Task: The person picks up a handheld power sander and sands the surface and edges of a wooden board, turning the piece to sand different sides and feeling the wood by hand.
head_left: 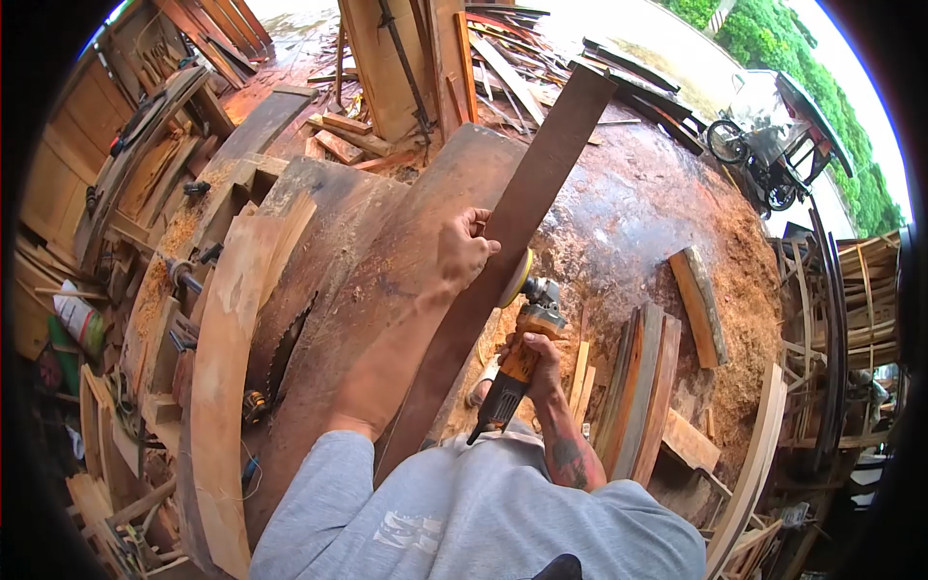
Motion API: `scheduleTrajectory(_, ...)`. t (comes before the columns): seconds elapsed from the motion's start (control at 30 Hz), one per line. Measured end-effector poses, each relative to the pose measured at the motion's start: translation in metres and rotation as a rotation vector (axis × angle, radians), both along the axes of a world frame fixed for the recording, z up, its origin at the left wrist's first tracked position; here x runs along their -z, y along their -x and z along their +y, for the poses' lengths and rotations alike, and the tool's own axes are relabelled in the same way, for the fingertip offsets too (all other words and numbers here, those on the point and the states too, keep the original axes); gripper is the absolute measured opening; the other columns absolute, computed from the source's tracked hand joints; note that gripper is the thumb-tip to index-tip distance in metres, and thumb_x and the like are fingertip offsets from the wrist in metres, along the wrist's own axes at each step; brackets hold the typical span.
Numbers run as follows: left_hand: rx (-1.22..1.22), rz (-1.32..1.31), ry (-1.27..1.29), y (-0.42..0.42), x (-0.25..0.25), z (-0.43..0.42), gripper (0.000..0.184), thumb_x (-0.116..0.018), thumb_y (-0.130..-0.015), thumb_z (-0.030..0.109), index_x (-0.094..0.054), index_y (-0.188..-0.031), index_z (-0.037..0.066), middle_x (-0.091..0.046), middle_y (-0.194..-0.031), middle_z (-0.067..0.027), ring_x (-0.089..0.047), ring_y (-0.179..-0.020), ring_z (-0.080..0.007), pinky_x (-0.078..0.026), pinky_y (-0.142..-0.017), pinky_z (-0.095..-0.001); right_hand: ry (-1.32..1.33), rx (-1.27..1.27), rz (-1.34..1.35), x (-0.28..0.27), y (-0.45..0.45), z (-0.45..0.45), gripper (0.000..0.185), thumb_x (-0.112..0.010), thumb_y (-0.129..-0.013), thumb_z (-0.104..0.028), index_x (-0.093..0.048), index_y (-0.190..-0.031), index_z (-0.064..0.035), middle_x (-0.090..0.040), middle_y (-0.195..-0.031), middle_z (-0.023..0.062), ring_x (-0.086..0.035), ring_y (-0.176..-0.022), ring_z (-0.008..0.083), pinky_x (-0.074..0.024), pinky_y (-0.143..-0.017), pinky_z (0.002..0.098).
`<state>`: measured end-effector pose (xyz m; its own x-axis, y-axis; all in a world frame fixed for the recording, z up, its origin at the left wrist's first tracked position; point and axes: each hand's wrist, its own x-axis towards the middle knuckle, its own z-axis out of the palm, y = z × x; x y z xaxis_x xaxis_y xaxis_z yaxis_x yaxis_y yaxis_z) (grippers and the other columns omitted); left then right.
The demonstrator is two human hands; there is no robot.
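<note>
Left hand (464,249) near disc (518,278): a slip could injure it.
Its fingers curl at the board (546,159), grip unclear; board between hands, disc at its right edge; right hand's (543,363) fingers grip the grinder (520,360), which could kick if snagged.

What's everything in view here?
Plank: one, dark brown, centre.
Grinder: one, yellow and black, right of the plank.
Wide slabs: at least two, brown, left of the plank.
Curved board: one, pale brown, further left.
Grouped boards: several, brown and grey, right of the grinder.
Short beam: one, brown, right.
Scrap wood: many, brown, top centre.
Motorbike: one, black, upper right.
Trees: several, green, top right.
Shirt: one, grey, bottom.
Left hand: one, bare, by the plank.
Right hand: one, bare, on grinder.
</note>
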<state>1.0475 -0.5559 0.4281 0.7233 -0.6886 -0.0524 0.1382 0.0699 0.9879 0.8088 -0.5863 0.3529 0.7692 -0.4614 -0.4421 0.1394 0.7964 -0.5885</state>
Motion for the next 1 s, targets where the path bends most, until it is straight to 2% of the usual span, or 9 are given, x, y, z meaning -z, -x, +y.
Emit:
scheduleTrajectory(0.07, -0.007, -0.025, -0.009, 0.0, -0.001, -0.001, 0.042, -0.065, -0.076, -0.02, -0.065, -0.117, -0.009, -0.074, -0.102, -0.0118, -0.069, -0.087, -0.014, -0.058, -0.079, -0.0271, 0.03, 0.001, 0.019, -0.004, 0.001, -0.003, 0.035, -0.071, -0.082, -0.027, -0.062, -0.108, -0.005, -0.069, -0.088, 0.0099, -0.07, -0.076, 0.0241, -0.0601, -0.072, 0.0384)
scheduleTrajectory(0.13, -0.014, -0.049, -0.019, 0.001, -0.001, -0.001, 0.042, -0.065, -0.076, -0.02, -0.065, -0.117, -0.008, -0.074, -0.102, -0.0118, -0.069, -0.087, -0.014, -0.058, -0.079, -0.0271, -0.008, 0.033, 0.03, 0.0, -0.001, -0.006, 0.038, -0.073, -0.079, -0.022, -0.059, -0.11, -0.0056, -0.067, -0.086, 0.0106, -0.068, -0.07, 0.0248, -0.0606, -0.065, 0.0412)
scheduleTrajectory(0.43, -0.024, -0.075, -0.031, -0.003, 0.005, -0.003, 0.043, -0.066, -0.076, -0.019, -0.064, -0.117, -0.008, -0.073, -0.102, -0.0119, -0.068, -0.088, -0.0144, -0.058, -0.08, -0.0274, 0.081, 0.002, 0.048, 0.001, 0.006, -0.004, 0.036, -0.072, -0.078, -0.022, -0.06, -0.106, -0.0024, -0.067, -0.084, 0.0112, -0.068, -0.069, 0.0249, -0.0605, -0.064, 0.041)
scheduleTrajectory(0.53, -0.062, -0.052, 0.028, -0.006, 0.01, -0.005, 0.042, -0.067, -0.075, -0.018, -0.066, -0.116, -0.007, -0.074, -0.096, -0.0109, -0.068, -0.081, -0.0136, -0.057, -0.072, -0.0256, 0.082, -0.021, 0.046, 0.007, 0.01, 0.001, 0.036, -0.072, -0.078, -0.022, -0.06, -0.105, -0.0015, -0.067, -0.084, 0.0119, -0.069, -0.068, 0.025, -0.0603, -0.063, 0.041)
scheduleTrajectory(0.63, -0.044, -0.007, 0.008, -0.007, 0.004, -0.002, 0.044, -0.066, -0.075, -0.019, -0.064, -0.117, -0.009, -0.073, -0.101, -0.0119, -0.068, -0.088, -0.0146, -0.058, -0.08, -0.0285, 0.084, -0.04, 0.016, 0.009, 0.015, 0.009, 0.035, -0.071, -0.079, -0.022, -0.061, -0.104, -0.0009, -0.067, -0.081, 0.012, -0.068, -0.065, 0.0249, -0.0599, -0.062, 0.0392)
scheduleTrajectory(0.73, -0.054, 0.054, 0.046, -0.012, 0.007, -0.002, 0.044, -0.068, -0.075, -0.018, -0.065, -0.118, -0.008, -0.074, -0.096, -0.0111, -0.069, -0.08, -0.0141, -0.058, -0.072, -0.0264, 0.134, -0.057, 0.063, -0.005, 0.018, 0.016, 0.031, -0.07, -0.079, -0.022, -0.063, -0.099, 0.0003, -0.068, -0.079, 0.0119, -0.068, -0.064, 0.0245, -0.0589, -0.061, 0.0375)
scheduleTrajectory(0.83, -0.042, 0.035, 0.091, -0.02, 0.007, 0.001, 0.04, -0.068, -0.078, -0.015, -0.065, -0.117, -0.008, -0.074, -0.096, -0.0109, -0.068, -0.08, -0.0138, -0.057, -0.073, -0.0266, 0.124, -0.062, 0.082, -0.002, 0.02, 0.018, 0.03, -0.07, -0.079, -0.023, -0.064, -0.097, 0.0009, -0.068, -0.078, 0.0126, -0.068, -0.064, 0.0247, -0.0584, -0.061, 0.0377)
scheduleTrajectory(0.93, -0.028, -0.025, 0.034, -0.03, 0.003, 0.006, 0.035, -0.07, -0.084, -0.007, -0.063, -0.118, -0.008, -0.073, -0.099, -0.011, -0.068, -0.086, -0.0137, -0.056, -0.076, -0.027, 0.118, -0.03, 0.055, 0.0, 0.02, 0.002, 0.033, -0.07, -0.079, -0.025, -0.063, -0.099, 0.0002, -0.067, -0.079, 0.0129, -0.068, -0.066, 0.0254, -0.0591, -0.062, 0.0391)
scheduleTrajectory(1.0, 0.003, 0.024, 0.092, -0.03, -0.006, 0.014, 0.034, -0.073, -0.09, 0.003, -0.061, -0.121, -0.006, -0.071, -0.105, -0.0112, -0.067, -0.092, -0.0138, -0.055, -0.081, -0.0277, 0.089, 0.064, 0.004, -0.006, 0.013, -0.006, 0.034, -0.069, -0.079, -0.026, -0.062, -0.101, -0.0008, -0.067, -0.081, 0.012, -0.068, -0.068, 0.025, -0.0596, -0.062, 0.0396)
